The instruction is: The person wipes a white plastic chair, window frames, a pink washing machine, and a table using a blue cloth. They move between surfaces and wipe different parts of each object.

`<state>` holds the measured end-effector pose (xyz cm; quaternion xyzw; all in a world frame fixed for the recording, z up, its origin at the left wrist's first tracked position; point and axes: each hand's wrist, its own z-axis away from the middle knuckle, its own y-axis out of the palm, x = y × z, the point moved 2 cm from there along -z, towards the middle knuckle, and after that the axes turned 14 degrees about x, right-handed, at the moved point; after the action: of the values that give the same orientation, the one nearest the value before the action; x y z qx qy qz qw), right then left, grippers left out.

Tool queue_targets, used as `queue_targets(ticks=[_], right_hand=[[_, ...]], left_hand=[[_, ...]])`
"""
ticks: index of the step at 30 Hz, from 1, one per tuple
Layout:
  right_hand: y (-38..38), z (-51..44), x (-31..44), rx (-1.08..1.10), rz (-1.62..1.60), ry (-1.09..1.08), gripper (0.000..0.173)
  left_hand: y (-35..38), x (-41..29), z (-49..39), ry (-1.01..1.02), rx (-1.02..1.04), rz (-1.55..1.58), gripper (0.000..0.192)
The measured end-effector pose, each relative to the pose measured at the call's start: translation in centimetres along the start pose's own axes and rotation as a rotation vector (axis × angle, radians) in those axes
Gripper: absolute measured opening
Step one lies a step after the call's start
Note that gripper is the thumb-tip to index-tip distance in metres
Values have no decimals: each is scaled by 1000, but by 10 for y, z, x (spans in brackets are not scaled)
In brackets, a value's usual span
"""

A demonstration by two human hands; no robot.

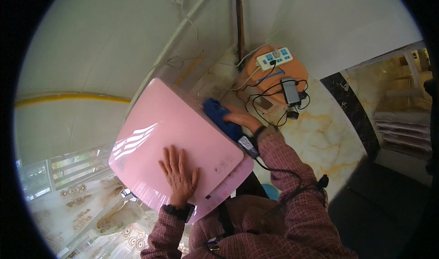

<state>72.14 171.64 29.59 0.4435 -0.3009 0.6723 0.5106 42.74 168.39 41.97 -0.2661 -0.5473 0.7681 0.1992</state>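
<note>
A glossy pink appliance, its flat lid marked with small printed symbols, stands before me; its kind is not certain. My left hand lies flat on the lid near the front edge, palm down with the fingers apart. At the appliance's right side, my right hand grips a dark blue cloth against the side wall. Part of the right hand's fingers is hidden by the cloth. Below the lid's front edge, a pink panel bearing writing sticks out.
An orange stool on the right carries a white power strip, a grey power adapter and tangled black cables. A pale pipe runs along the wall behind. Patterned curtain fabric lies at lower left, beside a window.
</note>
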Motion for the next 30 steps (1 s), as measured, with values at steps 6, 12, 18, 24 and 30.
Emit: queue_targets(ticks=[6, 12, 18, 24, 30], right_hand=[[-14, -132, 46, 76, 96, -93, 54], [-15, -123, -42, 58, 153, 36, 50], [3, -25, -137, 156, 106, 408, 51], [11, 41, -89, 45, 36, 219, 50], [10, 103, -35, 74, 46, 182, 46]], left_hand=[[-2, -1, 1, -15, 26, 17, 70], [1, -1, -1, -11, -4, -23, 71], [2, 0, 0, -3, -14, -31, 70], [1, -3, -3, 41, -60, -41, 68], [5, -2, 1, 35, -93, -31, 69]])
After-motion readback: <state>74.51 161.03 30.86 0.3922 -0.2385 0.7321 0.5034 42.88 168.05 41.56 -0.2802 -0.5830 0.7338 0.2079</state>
